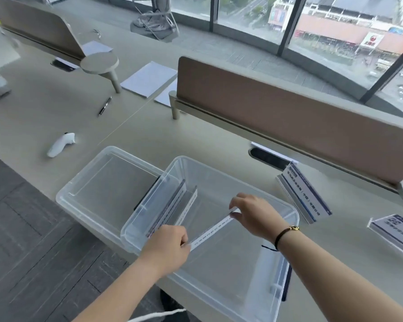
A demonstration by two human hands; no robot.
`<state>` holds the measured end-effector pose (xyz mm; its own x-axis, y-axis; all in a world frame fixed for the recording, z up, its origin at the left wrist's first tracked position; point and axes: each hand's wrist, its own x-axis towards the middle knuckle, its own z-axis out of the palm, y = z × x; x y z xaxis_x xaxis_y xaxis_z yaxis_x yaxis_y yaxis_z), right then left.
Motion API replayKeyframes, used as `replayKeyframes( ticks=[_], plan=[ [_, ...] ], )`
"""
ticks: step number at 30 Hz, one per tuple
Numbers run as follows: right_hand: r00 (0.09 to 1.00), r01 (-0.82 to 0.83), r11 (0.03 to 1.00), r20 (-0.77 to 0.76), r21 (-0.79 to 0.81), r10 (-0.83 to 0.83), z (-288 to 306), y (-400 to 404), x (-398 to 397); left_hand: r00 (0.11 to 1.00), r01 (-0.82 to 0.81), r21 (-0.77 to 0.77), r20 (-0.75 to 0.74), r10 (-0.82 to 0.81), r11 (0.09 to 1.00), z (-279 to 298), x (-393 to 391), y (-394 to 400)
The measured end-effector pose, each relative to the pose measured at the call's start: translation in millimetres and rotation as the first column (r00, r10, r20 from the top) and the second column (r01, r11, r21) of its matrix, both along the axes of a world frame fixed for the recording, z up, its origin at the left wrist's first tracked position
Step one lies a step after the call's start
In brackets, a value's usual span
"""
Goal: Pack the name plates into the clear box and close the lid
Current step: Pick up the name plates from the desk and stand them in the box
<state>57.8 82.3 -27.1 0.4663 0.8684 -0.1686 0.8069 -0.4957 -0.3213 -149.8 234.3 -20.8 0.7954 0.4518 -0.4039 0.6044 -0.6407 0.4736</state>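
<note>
The clear box point(286, 212) stands open on the desk in front of me. Its lid point(84, 182) lies upturned to the left, partly under the box. Two name plates point(172, 208) stand on edge against the box's left wall. Over the box's middle I hold a third name plate point(211, 233) edge-on. My left hand point(165, 249) pinches its near end and my right hand point(254, 214) pinches its far end. Two more name plates lie on the desk to the right, one point(304, 194) near the box, the other point(396, 231) at the frame's edge.
A brown divider panel point(289, 117) runs behind the box, with a cable slot point(268, 156) below it. A white controller point(61, 144), a pen point(104, 106) and paper sheets point(149, 79) lie on the desk further back left. The desk edge drops to dark floor at left.
</note>
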Motion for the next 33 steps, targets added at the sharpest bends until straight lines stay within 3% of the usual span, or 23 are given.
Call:
replayKeyframes(
  ticks=[12,22,33],
  plan=[
    [0.993,0.029,0.993,-0.108,-0.116,-0.042,-58,37,-5,0.961,0.110,-0.009,-0.255,-0.109,0.994,-36,14,-3],
    [0.964,0.154,0.987,-0.212,-0.046,-0.161,-70,75,-9,0.957,0.131,0.091,-0.272,-0.102,0.987,-36,12,7],
    [0.911,0.291,0.957,-0.311,0.019,-0.271,-78,86,-12,0.946,0.147,0.104,-0.304,-0.109,0.984,-39,13,15]
  ],
)
